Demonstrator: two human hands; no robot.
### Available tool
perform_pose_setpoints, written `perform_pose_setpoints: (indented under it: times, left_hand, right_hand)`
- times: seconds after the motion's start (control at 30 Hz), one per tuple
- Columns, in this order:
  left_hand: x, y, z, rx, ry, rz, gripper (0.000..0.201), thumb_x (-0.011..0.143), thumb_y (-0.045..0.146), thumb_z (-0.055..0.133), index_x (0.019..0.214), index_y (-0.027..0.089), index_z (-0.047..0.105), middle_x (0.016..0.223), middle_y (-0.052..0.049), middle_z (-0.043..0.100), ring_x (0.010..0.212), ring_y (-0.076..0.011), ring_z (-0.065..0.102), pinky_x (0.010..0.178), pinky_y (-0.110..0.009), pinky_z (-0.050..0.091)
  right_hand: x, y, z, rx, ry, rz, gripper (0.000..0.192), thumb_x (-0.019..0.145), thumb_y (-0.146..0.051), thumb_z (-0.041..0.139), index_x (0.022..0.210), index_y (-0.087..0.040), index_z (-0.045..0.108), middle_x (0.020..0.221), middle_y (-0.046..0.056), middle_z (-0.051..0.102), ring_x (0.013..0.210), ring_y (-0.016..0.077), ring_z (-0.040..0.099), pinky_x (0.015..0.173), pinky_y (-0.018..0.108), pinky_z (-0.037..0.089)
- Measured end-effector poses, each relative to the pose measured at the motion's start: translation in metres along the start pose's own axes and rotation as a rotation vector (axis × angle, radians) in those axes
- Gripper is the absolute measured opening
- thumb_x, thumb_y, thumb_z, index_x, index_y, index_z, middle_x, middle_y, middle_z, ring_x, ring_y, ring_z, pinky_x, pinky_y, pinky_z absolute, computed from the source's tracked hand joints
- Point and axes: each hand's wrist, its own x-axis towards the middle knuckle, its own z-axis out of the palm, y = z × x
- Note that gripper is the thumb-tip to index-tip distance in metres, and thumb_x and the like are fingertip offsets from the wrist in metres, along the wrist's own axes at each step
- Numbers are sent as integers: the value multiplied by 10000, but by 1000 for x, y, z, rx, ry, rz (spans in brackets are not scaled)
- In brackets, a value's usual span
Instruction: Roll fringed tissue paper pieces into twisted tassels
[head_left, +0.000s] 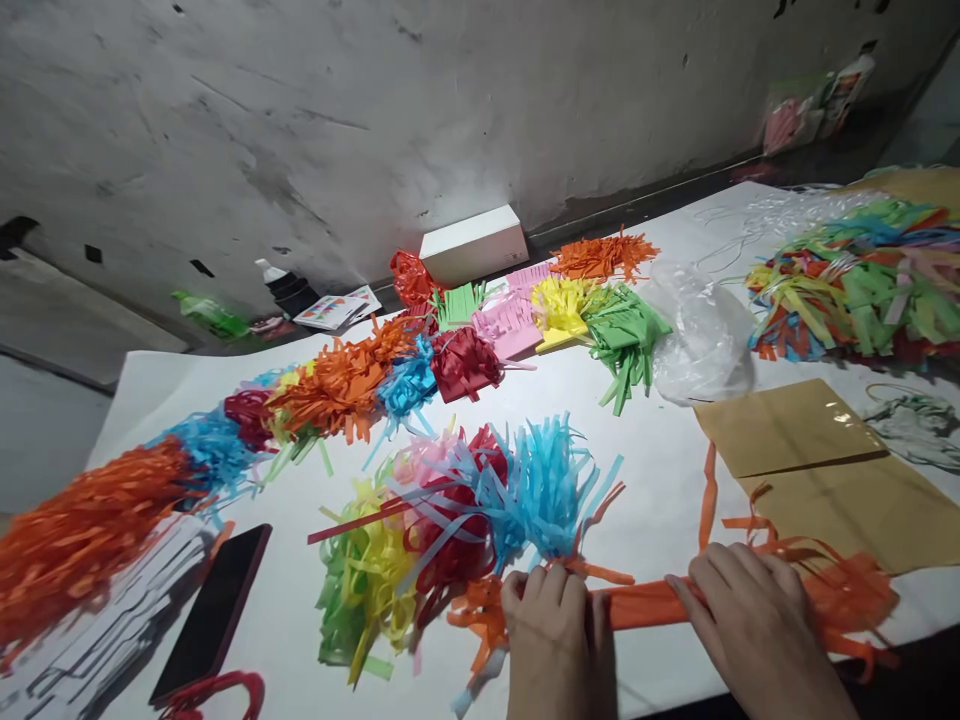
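Observation:
Near the front edge of the white-covered table, an orange strip of tissue paper (641, 605) with fringed ends lies between my hands. Fingers curled, my left hand (551, 620) grips its left part, beside a loose orange fringe. My right hand (750, 620) presses and holds the strip's right part, and more orange fringe (855, 600) spreads out beyond it. Just behind my left hand rests a bundle of fringed tissue in blue (547, 485), dark red, pink, yellow (379, 570) and green. My palms hide part of the orange strip.
A tan envelope (802, 430) lies right of centre, beside a clear plastic bag (697, 330). A black phone (214, 610) and red-handled scissors (217, 695) are at front left. Colourful fringe garlands (345, 380) run along the back, near a white box (476, 245) against the wall.

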Motion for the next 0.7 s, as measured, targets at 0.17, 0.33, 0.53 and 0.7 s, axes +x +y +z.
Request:
perform_pose_setpoints:
  times: [0.17, 0.33, 0.53, 0.7]
  left_hand:
    - [1, -1, 5, -3, 31, 5, 206, 865, 149, 554, 674, 225, 549, 671, 17, 596, 684, -211, 541, 840, -422, 299]
    - [0, 0, -2, -95, 33, 14, 30, 848, 254, 645, 822, 239, 643, 829, -3, 691, 813, -229, 590, 1000, -484, 279]
    - [0, -2, -9, -131, 63, 343, 69, 927, 236, 654, 864, 253, 677, 946, 16, 730, 973, -191, 615, 1189, -480, 171]
    - [-3, -10, -9, -174, 21, 395, 163, 935, 146, 631, 794, 224, 653, 822, 30, 704, 910, -163, 605, 1144, -426, 260]
  right_hand:
    - [-10, -1, -4, 119, 24, -296, 168, 999, -177, 547, 1095, -190, 684, 1052, 72, 727, 1021, 244, 632, 1080, 507, 297]
    - [-22, -19, 5, 361, 65, -172, 379, 1070, -137, 332, 1007, -187, 703, 891, 38, 731, 935, 199, 638, 1091, 472, 296]
    - [-10, -29, -1, 475, -27, -119, 363, 1088, -210, 338, 966, -214, 680, 864, 8, 696, 850, 176, 617, 1020, 413, 317]
    - [-15, -19, 0, 393, -47, -255, 440, 1088, -191, 268, 997, -223, 698, 895, 13, 716, 869, 180, 635, 1026, 408, 306]
